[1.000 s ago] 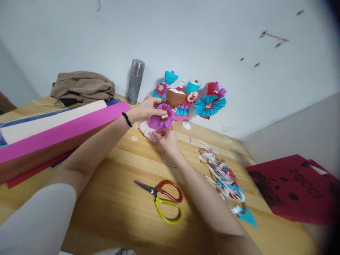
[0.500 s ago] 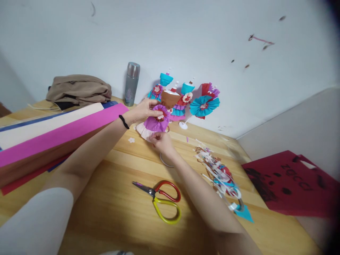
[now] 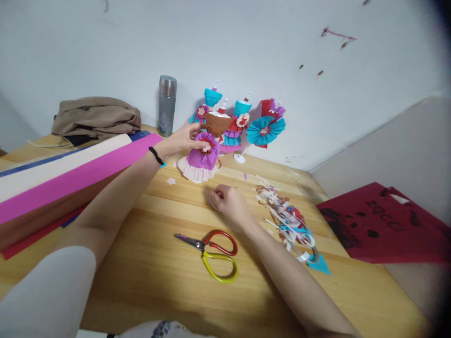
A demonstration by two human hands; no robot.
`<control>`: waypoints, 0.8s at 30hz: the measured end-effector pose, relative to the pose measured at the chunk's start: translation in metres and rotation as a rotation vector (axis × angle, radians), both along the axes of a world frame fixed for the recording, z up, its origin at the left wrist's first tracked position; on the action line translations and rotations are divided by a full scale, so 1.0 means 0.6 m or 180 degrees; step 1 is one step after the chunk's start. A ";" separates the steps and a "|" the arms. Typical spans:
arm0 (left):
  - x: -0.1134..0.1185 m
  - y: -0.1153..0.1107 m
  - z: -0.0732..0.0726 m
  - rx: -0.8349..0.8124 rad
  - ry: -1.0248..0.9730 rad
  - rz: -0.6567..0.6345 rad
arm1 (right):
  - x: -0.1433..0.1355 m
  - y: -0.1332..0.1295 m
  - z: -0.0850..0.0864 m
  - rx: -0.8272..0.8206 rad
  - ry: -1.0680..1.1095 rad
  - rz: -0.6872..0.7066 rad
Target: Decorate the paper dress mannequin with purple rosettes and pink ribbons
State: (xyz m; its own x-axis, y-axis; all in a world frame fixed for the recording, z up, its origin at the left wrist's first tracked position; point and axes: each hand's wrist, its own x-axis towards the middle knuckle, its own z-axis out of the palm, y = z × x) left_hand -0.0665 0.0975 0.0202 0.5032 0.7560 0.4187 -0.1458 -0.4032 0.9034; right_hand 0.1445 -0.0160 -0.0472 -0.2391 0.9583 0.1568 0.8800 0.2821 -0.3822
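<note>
My left hand [image 3: 183, 141] is closed around the waist of a miniature dress form in a crepe-paper dress [image 3: 200, 161], its thumb on the purple rosette. That dress has a brown bodice, a purple skirt and a pale pink ruffled hem. My right hand [image 3: 230, 202] is low over the table with fingers curled, and what they hold, if anything, is hidden. A thin pale ring-shaped edge [image 3: 212, 203] peeks out beside the fingertips. In front lie scissors [image 3: 207, 253] with one red and one yellow handle, blades pointing left.
Other dressed mini forms [image 3: 266, 130] stand against the wall. A grey flask [image 3: 167, 105] and a brown folded cloth [image 3: 97, 117] are behind coloured paper sheets [image 3: 88, 173] on the left. Paper scraps [image 3: 289, 218] and a red bag [image 3: 380, 225] lie to the right.
My right hand has left the hem of the dress and moved down and right to the table. My left hand keeps its hold at the waist. The view has shifted slightly.
</note>
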 end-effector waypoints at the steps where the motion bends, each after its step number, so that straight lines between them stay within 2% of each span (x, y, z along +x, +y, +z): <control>1: -0.002 0.001 0.001 0.0008 0.0022 -0.0025 | 0.005 -0.007 -0.001 -0.0016 0.0034 -0.0008; 6: -0.002 0.006 -0.003 -0.0015 0.0190 0.0029 | 0.020 -0.026 -0.017 -0.0027 0.0572 -0.0030; 13: 0.007 0.006 -0.016 -0.0020 0.0208 0.0362 | 0.013 -0.026 -0.057 0.0393 0.1115 0.0182; 16: 0.000 0.008 -0.012 -0.0062 0.0262 0.0262 | 0.008 -0.028 -0.068 0.0487 0.1226 0.0173; 20: -0.014 0.009 -0.001 0.0144 0.0484 -0.0031 | 0.004 -0.030 -0.072 0.0575 0.1352 0.0159; 24: -0.016 0.007 0.001 0.0102 0.0336 -0.0096 | 0.003 -0.031 -0.072 0.0581 0.1430 0.0178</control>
